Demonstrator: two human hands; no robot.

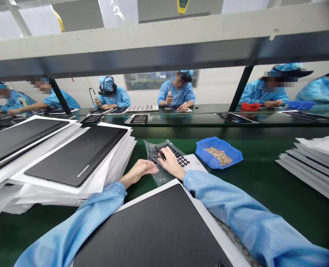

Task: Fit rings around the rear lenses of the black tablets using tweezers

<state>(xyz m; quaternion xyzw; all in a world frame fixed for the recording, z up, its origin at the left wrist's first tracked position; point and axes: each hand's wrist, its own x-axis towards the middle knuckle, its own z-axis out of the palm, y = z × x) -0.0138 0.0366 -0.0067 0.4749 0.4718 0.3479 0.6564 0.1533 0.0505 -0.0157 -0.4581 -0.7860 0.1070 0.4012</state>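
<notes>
My right hand (pixel 170 162) is closed around a slim black pen-like tool (pixel 160 152), whose exact kind I cannot make out. Beneath it lies a sheet of black ring stickers (pixel 184 161) on white backing, partly covered by a clear plastic film (pixel 160 174). My left hand (pixel 141 170) rests at the film's left edge with its fingers stretched out and nothing visible in them. Between my forearms, close to me, a large flat black panel (pixel 153 230) lies on a white sheet (pixel 209 218).
A blue bin (pixel 206 157) of small tan pieces (pixel 219 155) stands right of the stickers. Black panels (pixel 78 154) top paper-layered stacks at left; another stack (pixel 320 159) is at right. A shelf beam (pixel 164 44) crosses above. Several co-workers sit across the green bench (pixel 264 196).
</notes>
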